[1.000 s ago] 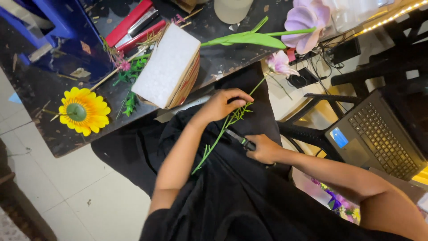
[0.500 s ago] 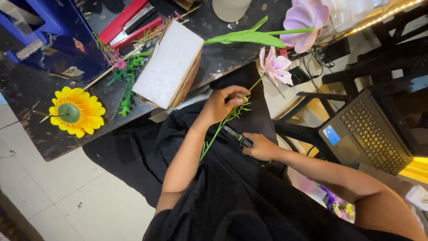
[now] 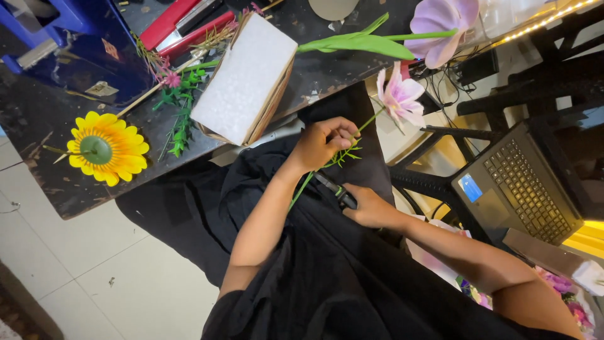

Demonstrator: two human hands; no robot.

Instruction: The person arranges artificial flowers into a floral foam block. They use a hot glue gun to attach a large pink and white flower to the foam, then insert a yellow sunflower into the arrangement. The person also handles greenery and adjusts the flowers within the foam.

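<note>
My left hand point(image 3: 324, 141) is closed around the thin green stem of a pink artificial flower point(image 3: 399, 94), over my lap in black cloth. The bloom points up and right, past the edge of the dark table point(image 3: 38, 126). The stem's lower end runs down-left below my fist. My right hand point(image 3: 372, 209) grips a small black cutter point(image 3: 336, 191), whose tip lies against the stem just under my left hand.
On the table lie a yellow sunflower point(image 3: 104, 150), a white foam block point(image 3: 245, 79), green sprigs point(image 3: 179, 119), a red tool point(image 3: 179, 22) and a purple flower with a long leaf point(image 3: 440, 25). An open laptop point(image 3: 522, 182) and black chair frames stand at the right.
Both hands keep their hold. The view has drifted slightly, and the pink bloom shows more fully beyond the table edge.
</note>
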